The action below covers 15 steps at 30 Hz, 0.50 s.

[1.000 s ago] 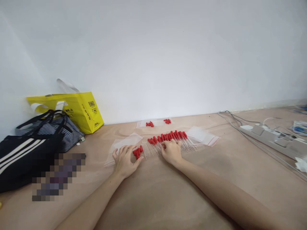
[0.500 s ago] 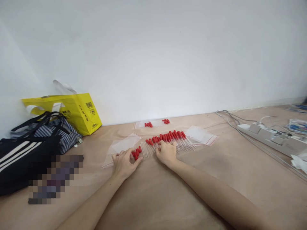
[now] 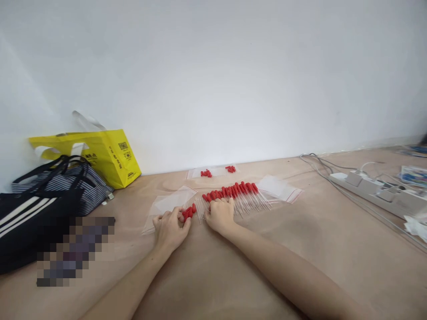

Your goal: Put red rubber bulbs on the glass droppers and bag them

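My left hand point(image 3: 171, 226) rests on the table beside a small pile of red caps point(image 3: 189, 212), its fingers curved and apart at the pile's left edge. My right hand point(image 3: 220, 214) lies over the left part of a row of thin clear sticks with red tops point(image 3: 238, 190), its fingers bent down onto them; what its fingertips hold is too small to tell. Bare clear sticks point(image 3: 200, 209) lie between the hands. One clear zip bag point(image 3: 173, 201) is behind my left hand, another clear bag point(image 3: 280, 188) at the row's right end.
Near the wall lies a third bag point(image 3: 218, 171) with two red clusters. A yellow bag point(image 3: 116, 155), a striped bag point(image 3: 95, 189) and a black bag point(image 3: 30, 226) stand at left. On the right are a white power strip point(image 3: 376, 191), cables and a white tissue point(image 3: 415, 227).
My right hand has moved left along the row, uncovering more red-topped sticks on its right. My left hand has shifted slightly left, and its thumb has drawn in beside the red pile.
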### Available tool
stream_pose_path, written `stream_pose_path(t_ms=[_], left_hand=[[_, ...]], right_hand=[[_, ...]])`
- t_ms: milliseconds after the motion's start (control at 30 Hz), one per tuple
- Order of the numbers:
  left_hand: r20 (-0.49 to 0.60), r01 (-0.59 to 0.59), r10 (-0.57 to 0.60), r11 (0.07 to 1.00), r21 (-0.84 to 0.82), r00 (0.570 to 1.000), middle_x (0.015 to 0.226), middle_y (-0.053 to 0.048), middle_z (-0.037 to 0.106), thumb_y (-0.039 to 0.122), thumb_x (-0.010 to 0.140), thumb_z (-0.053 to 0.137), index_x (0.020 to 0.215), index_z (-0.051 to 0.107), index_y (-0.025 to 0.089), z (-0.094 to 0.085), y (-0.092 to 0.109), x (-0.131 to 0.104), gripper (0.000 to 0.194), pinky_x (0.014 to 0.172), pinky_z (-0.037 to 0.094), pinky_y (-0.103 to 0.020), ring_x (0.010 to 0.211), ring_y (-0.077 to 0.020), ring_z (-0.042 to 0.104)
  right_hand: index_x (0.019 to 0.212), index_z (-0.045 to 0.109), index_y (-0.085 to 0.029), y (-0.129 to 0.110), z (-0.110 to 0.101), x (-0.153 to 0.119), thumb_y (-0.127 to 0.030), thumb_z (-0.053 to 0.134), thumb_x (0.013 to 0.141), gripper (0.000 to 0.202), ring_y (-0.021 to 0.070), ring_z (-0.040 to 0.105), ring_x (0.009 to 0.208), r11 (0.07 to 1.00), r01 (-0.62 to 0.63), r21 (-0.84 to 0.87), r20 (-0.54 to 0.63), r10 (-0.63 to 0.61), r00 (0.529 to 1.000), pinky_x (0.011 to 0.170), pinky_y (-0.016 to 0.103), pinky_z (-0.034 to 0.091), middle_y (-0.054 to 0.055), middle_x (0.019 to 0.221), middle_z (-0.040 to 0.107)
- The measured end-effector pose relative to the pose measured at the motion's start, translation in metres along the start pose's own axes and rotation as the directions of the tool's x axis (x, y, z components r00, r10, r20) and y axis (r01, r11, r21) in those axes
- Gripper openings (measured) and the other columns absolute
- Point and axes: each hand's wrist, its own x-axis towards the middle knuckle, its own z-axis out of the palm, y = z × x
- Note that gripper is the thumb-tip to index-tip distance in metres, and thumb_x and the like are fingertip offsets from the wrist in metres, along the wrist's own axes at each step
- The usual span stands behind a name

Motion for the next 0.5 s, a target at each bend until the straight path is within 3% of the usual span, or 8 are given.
stream_pose_path(t_ms=[133, 333, 500], left_hand=[[-0.095, -0.023, 0.02, 0.999, -0.028, 0.995, 0.065, 0.001, 0.063, 0.029, 0.07, 0.046, 0.085, 0.05, 0.022, -0.004, 0.003, -0.003, 0.017, 0.073, 0.027, -0.038, 0.075, -0.0223, 0.057], [-0.084, -0.257, 0.251, 0.963, -0.076, 0.964, 0.073, 0.0, 0.066, 0.023, 0.068, 0.048, 0.074, 0.057, 0.023, -0.009, 0.012, -0.01, 0.01, 0.074, 0.026, -0.039, 0.075, -0.0213, 0.057], [-0.061, -0.383, 0.378, 0.915, -0.123, 0.924, 0.074, 0.001, 0.066, 0.021, 0.07, 0.048, 0.072, 0.059, 0.024, -0.012, 0.021, -0.018, 0.011, 0.073, 0.026, -0.039, 0.075, -0.0199, 0.057]], right_hand=[[0.078, 0.065, -0.013, -0.01, 0.001, 0.01, -0.023, 0.05, 0.073, 0.019, 0.0235, 0.055, 0.081, 0.994, -0.03, -0.105, 0.109, 0.041, 0.993, 0.082, 0.04, 0.021, 0.012, 0.082, 0.065], [0.081, 0.066, -0.011, -0.022, 0.0, 0.016, -0.016, 0.05, 0.073, 0.018, 0.0253, 0.054, 0.084, 0.986, -0.017, -0.166, 0.171, 0.046, 0.984, 0.08, 0.04, 0.022, 0.015, 0.082, 0.065], [0.087, 0.062, -0.01, 0.003, -0.014, -0.002, -0.016, 0.045, 0.078, 0.02, 0.0237, 0.052, 0.086, 0.989, 0.056, -0.137, 0.125, -0.039, 0.991, 0.075, 0.036, 0.025, 0.015, 0.09, 0.062]])
